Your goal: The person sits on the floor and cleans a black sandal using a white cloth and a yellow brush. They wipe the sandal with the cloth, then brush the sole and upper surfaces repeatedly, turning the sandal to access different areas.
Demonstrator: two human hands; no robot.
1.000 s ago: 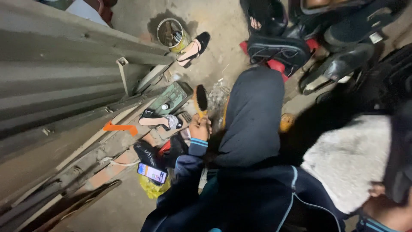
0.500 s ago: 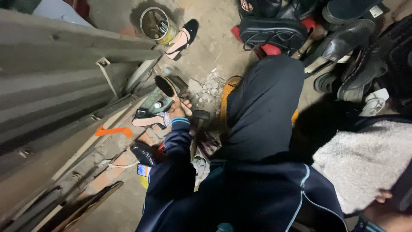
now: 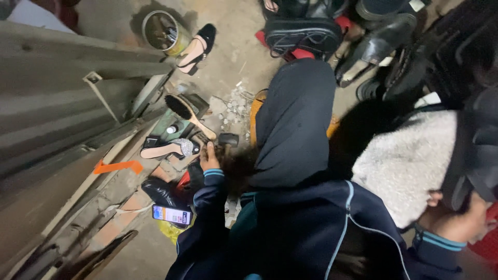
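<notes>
Left hand (image 3: 209, 155) grips a brush (image 3: 189, 115) handle, bristles up at 11 o'clock, hammer (image 3: 227, 140) just beside at 3 o'clock, sandal (image 3: 168, 149) at 9 o'clock, right hand (image 3: 456, 222) clutches a dark shoe (image 3: 474, 155).

Around our left hand (image 3: 209, 157) we found little room: a brush (image 3: 188, 115), hammer (image 3: 227, 140) and slipper (image 3: 167, 149) crowded it; bare concrete floor (image 3: 233, 62) lay open beyond.
</notes>
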